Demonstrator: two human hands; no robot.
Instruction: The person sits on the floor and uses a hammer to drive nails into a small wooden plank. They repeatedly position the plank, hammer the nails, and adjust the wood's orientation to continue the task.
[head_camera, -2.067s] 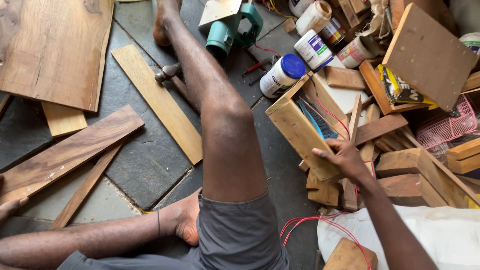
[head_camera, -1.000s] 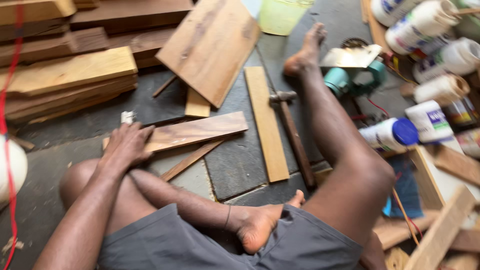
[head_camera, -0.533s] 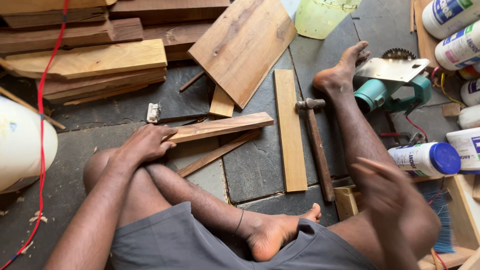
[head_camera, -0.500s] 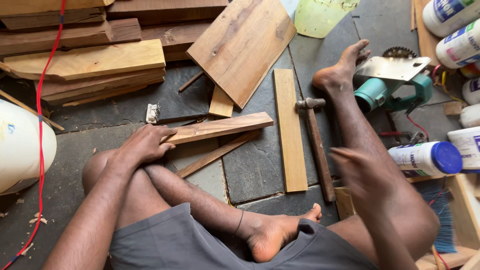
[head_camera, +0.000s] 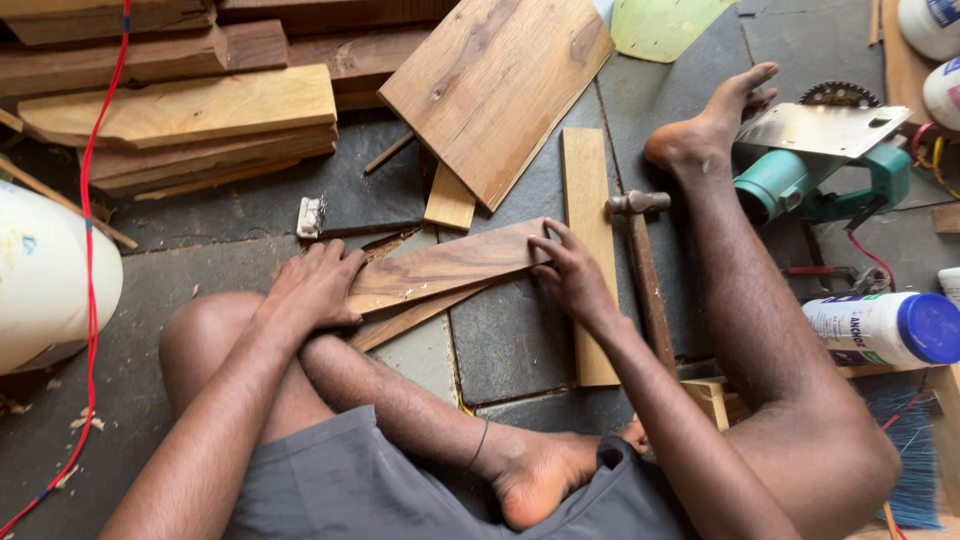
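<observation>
Pressing the left hand (head_camera: 315, 290) palm-down, fingers spread and open, on the left end of a dark plank (head_camera: 450, 270) lying across the middle of the frame on the stone floor (head_camera: 500, 340). Touching the plank's right end with the right hand (head_camera: 570, 275), fingers bent and fingertips on the edge, not closing around it. Gripping nothing with either hand.

Judging the risks from how things are lying:

- Rocking, probably. Sitting the plank partly on a thin strip (head_camera: 420, 318) that is slanting out below it toward the lower left, and overlapping a pale long board (head_camera: 588, 180) just right of centre, so not bedding flat. Leaning harder on one end could be tipping the other end up.
- Pinching fingertips, possibly, between the plank's right end and the pale board beneath it, if sliding under pressure.
- Picking up splinters from the rough sawn edge, working with bare skin.
- Knocking the hammer (head_camera: 640, 203), lying just beside the right wrist, with any quick sideways sweep of the forearm.
- Keeping a bare foot near the power saw (head_camera: 820, 170) at the upper right, its toothed blade showing behind the metal plate. Shifting the leg could be bringing toes against the teeth.
- Snagging the red cable (head_camera: 95, 200) running down the left edge of the frame when reaching toward the stacked planks (head_camera: 180, 110) at the upper left.
</observation>
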